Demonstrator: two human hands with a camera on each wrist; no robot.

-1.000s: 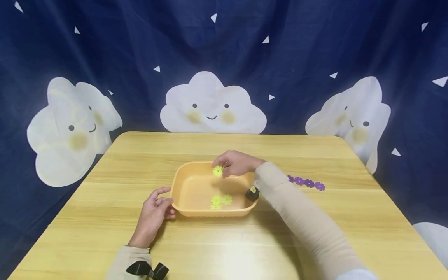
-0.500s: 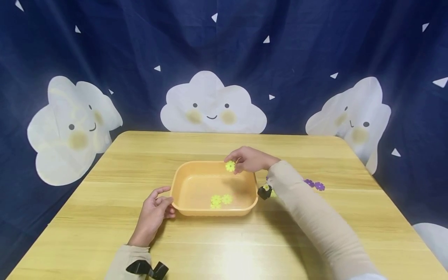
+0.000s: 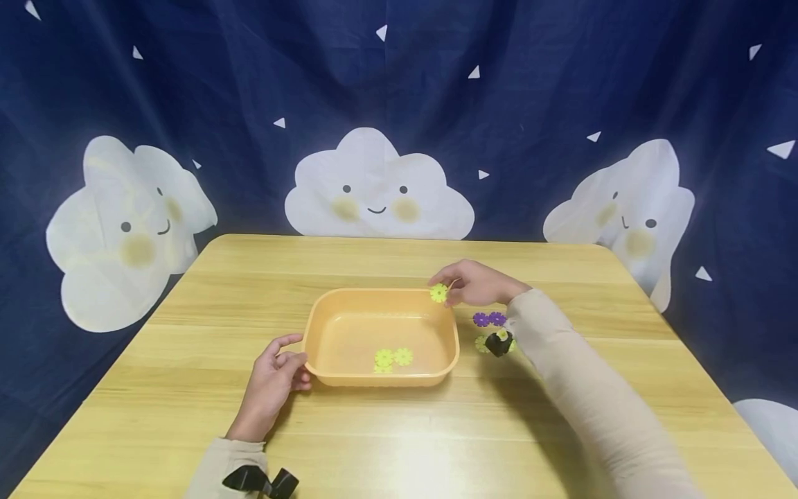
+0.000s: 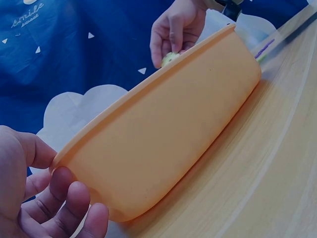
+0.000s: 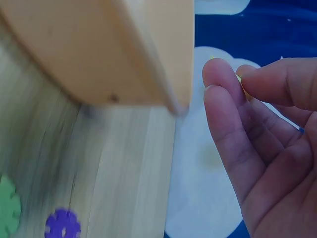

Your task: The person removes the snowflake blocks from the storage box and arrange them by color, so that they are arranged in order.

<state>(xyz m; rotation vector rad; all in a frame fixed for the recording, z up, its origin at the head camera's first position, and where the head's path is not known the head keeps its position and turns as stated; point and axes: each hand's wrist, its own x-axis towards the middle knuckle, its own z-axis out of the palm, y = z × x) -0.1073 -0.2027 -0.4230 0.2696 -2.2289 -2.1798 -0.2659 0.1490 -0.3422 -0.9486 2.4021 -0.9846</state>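
An orange plastic basin [image 3: 380, 380] sits on the table, and my left hand [image 3: 274, 378] pinches its left rim between thumb and fingers. My right hand [image 3: 476, 283] holds a yellow flower-shaped plastic disc [image 3: 438, 292] by the fingertips, over the basin's back right corner. In the right wrist view only a thin yellow edge of the disc [image 5: 239, 78] shows between finger and thumb. Several similar yellow discs [image 3: 403, 356] lie inside the basin, near its front wall.
Right of the basin, purple flower discs [image 3: 481, 319] lie in a row, partly hidden by my right sleeve [image 3: 573, 367]. A yellow-green disc [image 3: 481, 344] lies in front of them, beside the black wrist camera [image 3: 499, 342]. A dark blue curtain [image 3: 530, 104] hangs behind the table.
My right hand has carried the yellow disc rightward from over the basin's middle to its back right corner. The sleeve now covers other purple discs. My left hand has stayed on the rim.
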